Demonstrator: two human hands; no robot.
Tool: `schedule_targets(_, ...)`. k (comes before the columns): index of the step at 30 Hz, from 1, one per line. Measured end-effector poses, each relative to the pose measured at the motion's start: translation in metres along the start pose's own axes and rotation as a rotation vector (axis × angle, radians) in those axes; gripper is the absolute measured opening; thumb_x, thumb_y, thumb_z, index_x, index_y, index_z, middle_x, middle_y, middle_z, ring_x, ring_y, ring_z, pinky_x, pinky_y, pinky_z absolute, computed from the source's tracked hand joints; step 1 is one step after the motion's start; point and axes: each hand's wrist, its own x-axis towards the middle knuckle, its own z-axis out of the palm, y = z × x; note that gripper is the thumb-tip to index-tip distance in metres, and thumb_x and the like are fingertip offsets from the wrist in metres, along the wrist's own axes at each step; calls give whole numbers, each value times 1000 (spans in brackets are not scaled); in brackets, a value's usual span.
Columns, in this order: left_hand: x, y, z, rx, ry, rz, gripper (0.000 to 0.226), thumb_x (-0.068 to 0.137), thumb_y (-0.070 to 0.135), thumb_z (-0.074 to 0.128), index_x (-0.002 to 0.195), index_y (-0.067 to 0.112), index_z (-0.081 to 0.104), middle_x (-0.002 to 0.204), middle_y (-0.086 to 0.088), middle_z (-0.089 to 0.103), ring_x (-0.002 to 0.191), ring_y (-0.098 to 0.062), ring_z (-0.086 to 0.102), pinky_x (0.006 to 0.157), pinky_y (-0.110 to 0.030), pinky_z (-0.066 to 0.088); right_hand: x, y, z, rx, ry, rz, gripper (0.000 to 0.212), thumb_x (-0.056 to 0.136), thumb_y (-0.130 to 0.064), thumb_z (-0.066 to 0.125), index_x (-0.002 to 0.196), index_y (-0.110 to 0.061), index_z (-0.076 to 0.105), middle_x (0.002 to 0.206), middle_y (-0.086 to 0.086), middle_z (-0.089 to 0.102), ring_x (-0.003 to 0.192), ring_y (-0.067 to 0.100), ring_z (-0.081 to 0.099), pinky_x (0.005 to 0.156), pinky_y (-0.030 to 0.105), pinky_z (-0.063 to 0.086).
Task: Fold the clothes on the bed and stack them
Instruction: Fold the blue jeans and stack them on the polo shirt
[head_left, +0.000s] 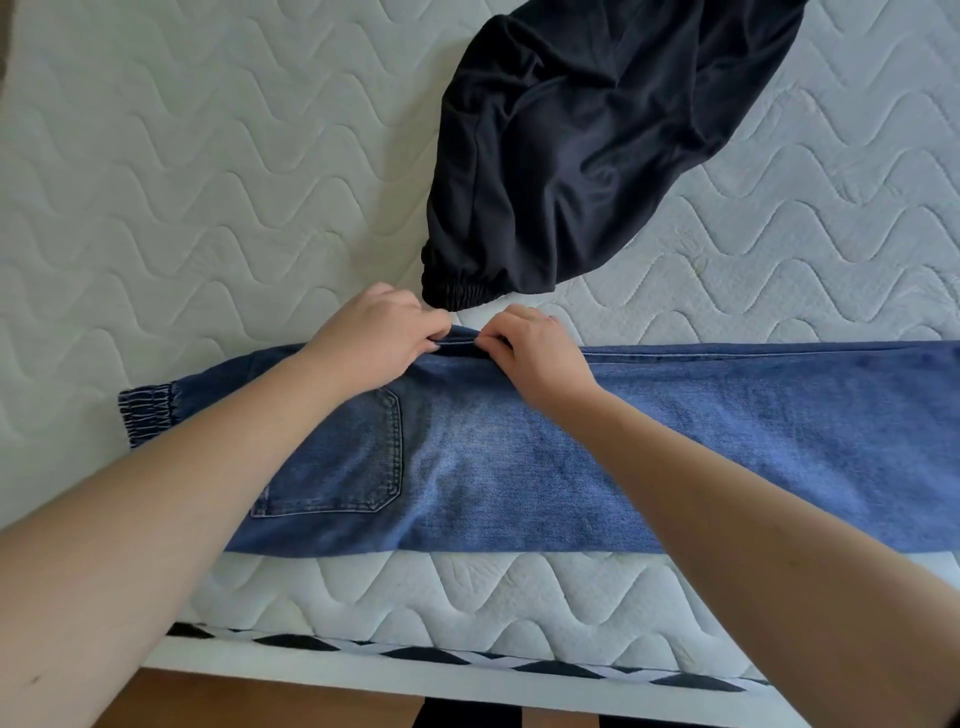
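Observation:
A pair of blue jeans (519, 462) lies lengthwise across the near part of the bed, folded leg on leg, its elastic waistband at the left and a back pocket facing up. My left hand (374, 338) and my right hand (535, 353) sit close together at the jeans' far edge, each pinching the seam there. A black garment (582, 140) with an elastic cuff lies crumpled beyond the jeans, its cuff almost touching my left hand's fingers.
The white quilted mattress (182, 182) stretches wide to the left and far right. Its front edge has a black-and-white band (467, 657), with wooden floor (260, 701) below.

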Motion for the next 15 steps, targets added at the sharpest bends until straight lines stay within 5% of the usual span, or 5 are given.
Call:
schedule_targets(6, 2, 4, 9, -3, -24, -107, 13, 99, 23, 51, 96, 11, 49, 57, 6, 34, 61, -30, 54, 69, -34, 36, -1, 0, 9, -262, 88, -88, 24, 100, -23, 53, 92, -5, 65, 87, 12, 61, 83, 32, 57, 77, 40, 40)
schedule_targets(11, 5, 1, 18, -96, -17, -196, 17, 97, 28, 55, 107, 15, 54, 93, -2, 61, 97, -28, 54, 86, -41, 38, -2, 2, 12, -502, 211, -213, 12, 78, -9, 78, 79, -11, 66, 72, 6, 59, 65, 28, 57, 61, 34, 45)
schedule_targets(15, 6, -6, 16, -111, -155, -221, 45, 86, 47, 67, 122, 21, 60, 108, 0, 59, 108, -24, 46, 92, -38, 30, -1, 1, 10, -678, 225, -218, 19, 70, -15, 82, 73, -19, 64, 69, -3, 57, 67, 22, 55, 62, 31, 41)
